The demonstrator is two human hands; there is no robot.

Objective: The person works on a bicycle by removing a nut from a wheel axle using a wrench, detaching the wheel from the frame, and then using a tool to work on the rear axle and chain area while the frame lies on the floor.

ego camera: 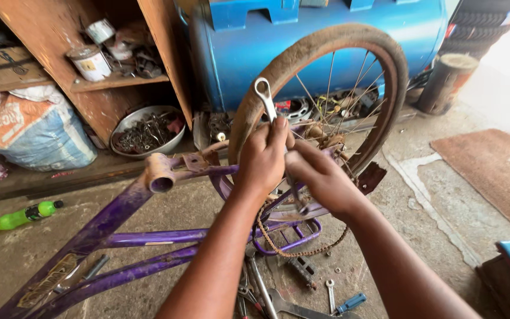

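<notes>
Wrench (265, 98) lower end hidden behind hands (293, 165).

Purple bike frame (131, 239) with scuffed paint, brown dusty tyre (320, 44), rusty chain (293, 251), silver spanner (265, 97), bright blue tank (326, 29) behind, green bottle (25, 215) on grey floor (438, 195).

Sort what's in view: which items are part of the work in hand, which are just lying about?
In hand:
- left hand gripping the ring spanner
- right hand at the rear hub
- rear wheel
- purple bike frame
- rusty chain

Lying about:
- green bottle
- bowl of metal parts
- paint tins on the shelf
- sack
- blue-handled screwdriver
- blue tank
</notes>
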